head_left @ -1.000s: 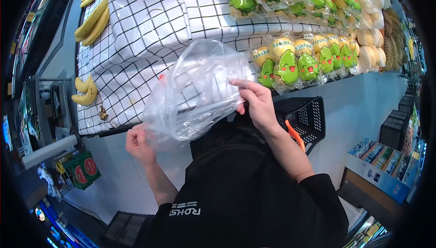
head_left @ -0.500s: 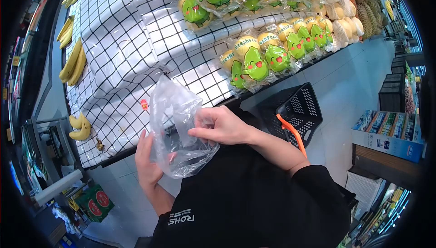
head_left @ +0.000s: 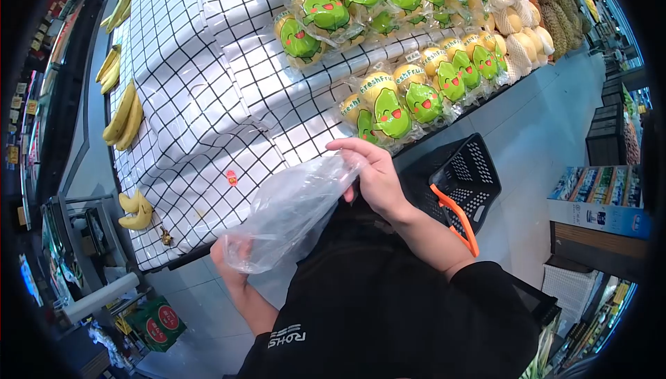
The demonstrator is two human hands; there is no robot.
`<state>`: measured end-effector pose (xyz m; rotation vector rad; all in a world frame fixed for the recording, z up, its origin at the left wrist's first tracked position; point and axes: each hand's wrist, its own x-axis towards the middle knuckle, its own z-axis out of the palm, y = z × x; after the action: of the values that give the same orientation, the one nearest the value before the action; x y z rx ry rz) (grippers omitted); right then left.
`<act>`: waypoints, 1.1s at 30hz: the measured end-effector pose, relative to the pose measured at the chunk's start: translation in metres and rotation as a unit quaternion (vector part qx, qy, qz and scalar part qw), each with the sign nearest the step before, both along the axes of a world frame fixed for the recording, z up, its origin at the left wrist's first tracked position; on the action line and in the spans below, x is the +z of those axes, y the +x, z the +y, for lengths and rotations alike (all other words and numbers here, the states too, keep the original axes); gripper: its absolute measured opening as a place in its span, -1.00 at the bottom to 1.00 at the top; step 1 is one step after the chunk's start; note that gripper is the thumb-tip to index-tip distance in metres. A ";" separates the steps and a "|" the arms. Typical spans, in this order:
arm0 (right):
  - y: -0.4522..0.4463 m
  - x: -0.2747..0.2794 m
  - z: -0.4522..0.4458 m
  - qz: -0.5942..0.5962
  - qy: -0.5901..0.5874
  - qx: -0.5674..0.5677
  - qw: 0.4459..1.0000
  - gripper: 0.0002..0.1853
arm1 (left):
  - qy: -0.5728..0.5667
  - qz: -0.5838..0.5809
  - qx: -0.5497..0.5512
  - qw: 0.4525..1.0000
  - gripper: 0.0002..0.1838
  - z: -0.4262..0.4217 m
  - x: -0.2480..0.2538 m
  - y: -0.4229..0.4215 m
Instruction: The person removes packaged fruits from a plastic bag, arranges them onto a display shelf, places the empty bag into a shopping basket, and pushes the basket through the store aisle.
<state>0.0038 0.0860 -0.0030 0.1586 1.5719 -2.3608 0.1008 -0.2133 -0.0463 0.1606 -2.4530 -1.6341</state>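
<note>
A clear plastic bag (head_left: 295, 202) is stretched at a slant between my two hands, above the front edge of the display. My right hand (head_left: 378, 181) grips its upper right end, with the index finger reaching out along the plastic. At the lower left end, my left hand (head_left: 232, 261) holds the bag, its fingers showing only blurrily through the film. Nothing can be seen inside the bag. Beyond it lies the white, black-checked cloth (head_left: 201, 94) of the stepped display, with a small red sticker (head_left: 232, 178) on it.
Bagged yellow fruit (head_left: 388, 112) with green cartoon labels fills the right side of the display. Bananas (head_left: 125, 119) line its left edge. A black basket (head_left: 479, 171) with an orange handle (head_left: 454, 212) is beside my right arm. A red-and-green box (head_left: 161, 320) stands lower left.
My right hand has moved right and up, pulling the bag from bunched to stretched out. My left hand has dropped lower, at the bag's other end. The view has shifted slightly.
</note>
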 end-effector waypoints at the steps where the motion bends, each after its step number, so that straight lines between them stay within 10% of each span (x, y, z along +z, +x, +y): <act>1: -0.002 0.003 0.001 0.008 -0.003 -0.011 1.000 -0.73 | -0.003 -0.011 -0.037 0.999 -0.81 -0.003 -0.002 -0.001; 6: -0.007 -0.001 0.005 0.085 0.058 0.004 0.995 -0.69 | 0.045 -0.139 -0.076 0.986 -0.79 -0.003 -0.005 0.007; 8: -0.009 0.005 0.002 0.247 0.083 0.000 0.965 -0.53 | 0.171 -0.091 -0.001 0.981 -0.80 0.000 -0.006 0.011; 14: -0.009 -0.019 -0.012 0.185 0.138 0.119 0.966 0.01 | 0.343 -0.081 -0.006 0.936 -0.74 -0.007 -0.017 0.009; 18: -0.006 -0.026 -0.023 0.123 0.150 0.137 0.971 -0.33 | 0.390 -0.019 -0.141 0.910 -0.73 -0.013 -0.029 0.006; 21: -0.010 -0.035 -0.027 0.074 0.026 0.073 0.994 -0.87 | 0.328 -0.051 0.010 0.943 -0.71 0.003 -0.014 -0.004; 33: -0.016 -0.028 -0.020 0.144 0.215 -0.023 0.966 -0.85 | 0.483 0.057 0.223 0.845 -0.50 -0.012 -0.007 -0.022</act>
<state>-0.0124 0.0658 -0.0312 -0.0624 2.2298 -2.1111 0.0787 -0.2253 -0.0535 0.6758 -1.1472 -2.3381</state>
